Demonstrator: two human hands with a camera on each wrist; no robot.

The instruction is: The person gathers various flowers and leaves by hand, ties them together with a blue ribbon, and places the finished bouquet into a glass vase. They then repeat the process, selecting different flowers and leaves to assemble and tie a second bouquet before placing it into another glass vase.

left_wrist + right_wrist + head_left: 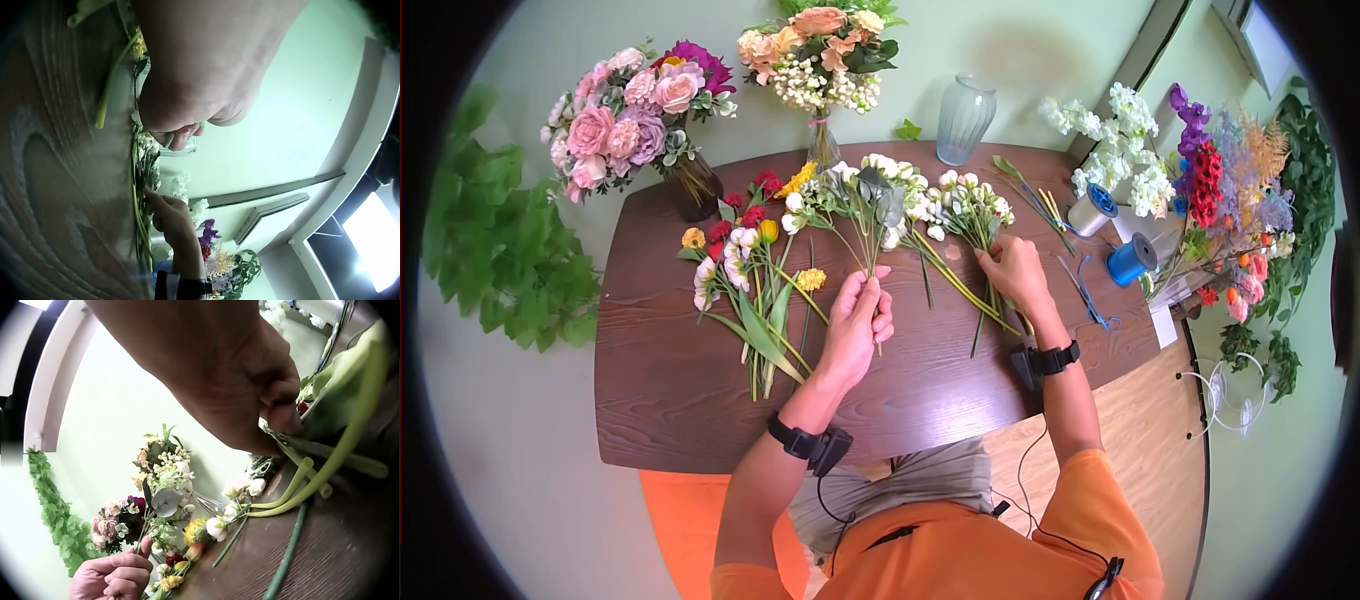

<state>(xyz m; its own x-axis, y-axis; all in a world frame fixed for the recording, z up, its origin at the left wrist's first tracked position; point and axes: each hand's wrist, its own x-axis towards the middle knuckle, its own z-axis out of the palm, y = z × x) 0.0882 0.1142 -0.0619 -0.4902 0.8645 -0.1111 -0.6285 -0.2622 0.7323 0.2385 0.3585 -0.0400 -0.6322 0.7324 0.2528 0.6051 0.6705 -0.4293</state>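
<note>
My left hand [856,325] grips the thin stems of a floral sprig bunch [870,205] with grey-green leaves and small white blooms, its heads pointing away from me. To the right, my right hand [1014,272] pinches among the stems of a white rosebud bunch [972,200] lying on the table. In the right wrist view, the fingers of my right hand [275,394] are curled close above thick green stems [312,487]; their tips are partly hidden. The left wrist view shows the back of my left hand [194,81] hiding most of what it holds.
Left on the brown table [660,390] lie red, yellow and white flowers [750,235]. Behind stand a pink bouquet [615,130], a peach bouquet [820,60] and a ribbed glass vase [966,120]. To the right are a blue ribbon spool [1132,260], a white spool [1090,212] and colourful flowers [1210,180].
</note>
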